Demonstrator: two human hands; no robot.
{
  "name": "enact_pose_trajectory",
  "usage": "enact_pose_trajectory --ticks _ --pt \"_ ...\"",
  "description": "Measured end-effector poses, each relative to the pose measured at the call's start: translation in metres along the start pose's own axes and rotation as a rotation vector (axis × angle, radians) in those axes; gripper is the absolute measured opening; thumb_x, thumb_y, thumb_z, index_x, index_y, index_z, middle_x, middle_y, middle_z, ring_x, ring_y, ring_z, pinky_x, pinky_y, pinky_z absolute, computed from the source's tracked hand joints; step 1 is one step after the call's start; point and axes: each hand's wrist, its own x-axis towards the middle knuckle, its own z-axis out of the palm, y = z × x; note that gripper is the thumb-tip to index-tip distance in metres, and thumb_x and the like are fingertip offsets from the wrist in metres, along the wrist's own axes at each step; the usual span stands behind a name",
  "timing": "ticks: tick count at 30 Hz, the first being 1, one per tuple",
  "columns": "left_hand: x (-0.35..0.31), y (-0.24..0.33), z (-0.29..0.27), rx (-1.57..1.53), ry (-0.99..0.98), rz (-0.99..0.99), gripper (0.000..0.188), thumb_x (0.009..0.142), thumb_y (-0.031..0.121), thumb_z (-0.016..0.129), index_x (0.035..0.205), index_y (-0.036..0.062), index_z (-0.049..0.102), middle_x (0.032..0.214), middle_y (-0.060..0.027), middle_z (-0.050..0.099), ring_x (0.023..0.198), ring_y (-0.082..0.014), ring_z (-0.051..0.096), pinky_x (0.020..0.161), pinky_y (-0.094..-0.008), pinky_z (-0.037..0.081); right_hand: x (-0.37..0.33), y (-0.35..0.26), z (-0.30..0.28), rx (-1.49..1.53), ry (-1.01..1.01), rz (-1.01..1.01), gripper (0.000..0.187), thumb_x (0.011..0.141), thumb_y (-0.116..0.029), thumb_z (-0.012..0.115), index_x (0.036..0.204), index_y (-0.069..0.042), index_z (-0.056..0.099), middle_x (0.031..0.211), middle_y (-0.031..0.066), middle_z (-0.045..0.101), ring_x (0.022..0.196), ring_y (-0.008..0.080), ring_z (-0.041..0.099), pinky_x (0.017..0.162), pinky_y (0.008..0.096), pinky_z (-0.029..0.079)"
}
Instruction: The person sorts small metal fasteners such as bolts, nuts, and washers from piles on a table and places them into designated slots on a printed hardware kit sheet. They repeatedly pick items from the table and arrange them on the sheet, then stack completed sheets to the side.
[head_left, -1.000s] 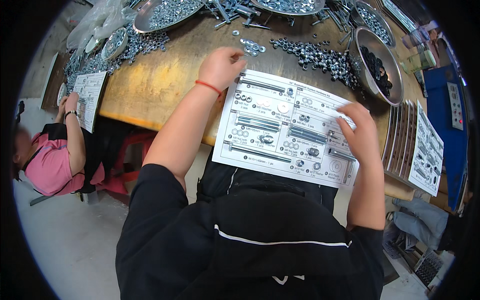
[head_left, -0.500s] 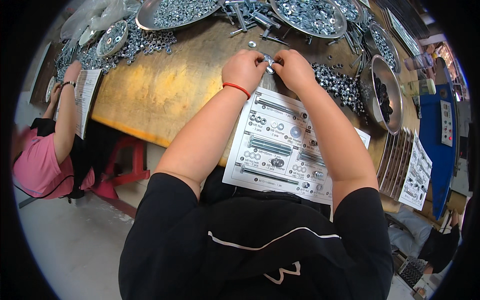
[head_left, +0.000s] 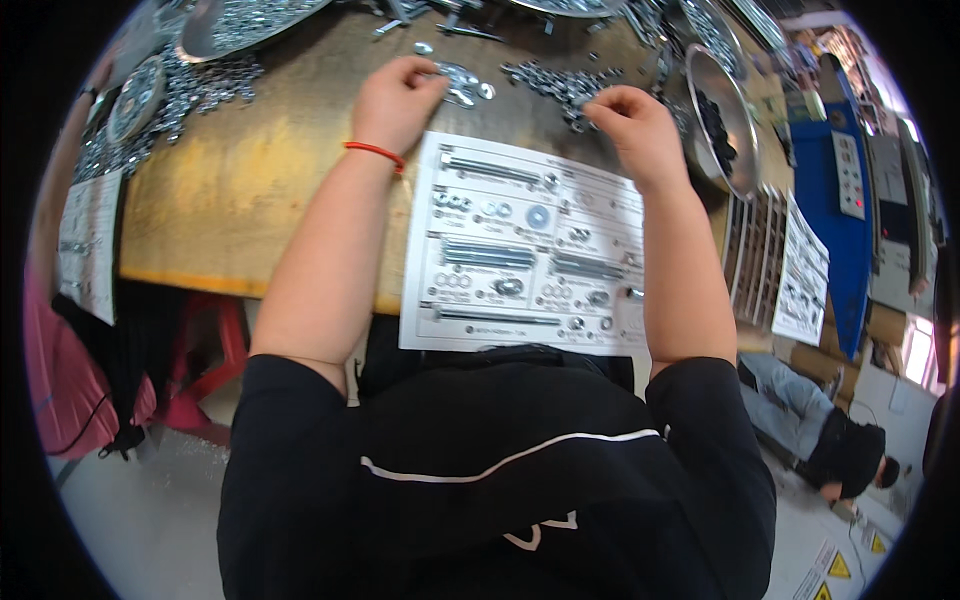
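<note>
My left hand (head_left: 396, 104), with a red cord on its wrist, bends its fingers together at the edge of a small cluster of shiny washers (head_left: 462, 88) on the table. Whatever its fingertips may grip is hidden. To the right, my right hand (head_left: 640, 132) pinches thumb and forefinger together over a loose spread of metal nuts (head_left: 562, 84). Anything between those fingertips is too small to make out. Between my forearms lies a printed parts sheet (head_left: 490, 215) with pictures of bolts, nuts and washers. It reaches over the table's near edge.
A metal bowl with black parts (head_left: 738, 150) tilts at the right, near a stack of sheets (head_left: 800, 275). Heaped small hardware (head_left: 185, 95) and a large metal tray (head_left: 200, 45) occupy the far left. Another person in pink (head_left: 75, 385) is at the left edge.
My hands have moved apart: the right has left the washers and moved right to the nuts, while the left stays beside the washers. The view has shifted, and everything is lower in it.
</note>
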Motion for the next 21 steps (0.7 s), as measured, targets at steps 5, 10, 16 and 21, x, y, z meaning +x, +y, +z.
enact_pose_trajectory --ticks 5,10,16,21 --pt "0.002 0.008 0.002 -0.031 -0.046 0.001 0.024 0.082 0.02 0.074 0.099 0.0037 0.071 0.077 -0.0005 0.066 0.071 -0.0096 0.059 0.068 -0.0258 0.049 -0.073 0.049 -0.109 -0.058 0.102 0.313 0.008 0.08 -0.009 0.072 0.08 -0.002 0.067 0.073 -0.0019 0.062 0.068 0.0074 0.054 0.063 0.024 0.043" --pt "0.004 0.001 0.003 0.052 -0.058 0.026 0.023 0.083 0.021 0.072 0.098 0.0032 0.071 0.077 0.0003 0.066 0.07 -0.0089 0.058 0.068 -0.0252 0.048 -0.12 0.096 -0.111 -0.012 0.097 0.526 0.009 0.079 -0.006 0.072 0.083 0.0 0.067 0.073 -0.0014 0.062 0.064 0.0078 0.053 0.062 0.023 0.043" --pt "0.001 -0.002 0.003 0.088 -0.028 0.049 0.021 0.085 0.02 0.071 0.098 0.0033 0.071 0.078 0.0006 0.065 0.071 -0.0086 0.057 0.068 -0.0245 0.047 -0.135 0.101 -0.1 -0.155 0.187 0.25 0.017 0.078 -0.004 0.072 0.095 0.0 0.068 0.071 -0.0022 0.055 0.066 0.0078 0.05 0.061 0.0233 0.043" --pt "0.001 0.002 0.006 0.152 -0.02 0.091 0.02 0.085 0.019 0.07 0.097 0.0036 0.071 0.078 -0.0002 0.065 0.071 -0.009 0.058 0.068 -0.0245 0.047 -0.134 0.106 -0.098 -0.235 0.186 0.195 0.021 0.078 -0.004 0.072 0.099 -0.002 0.068 0.071 0.001 0.057 0.067 0.011 0.052 0.063 0.0259 0.045"
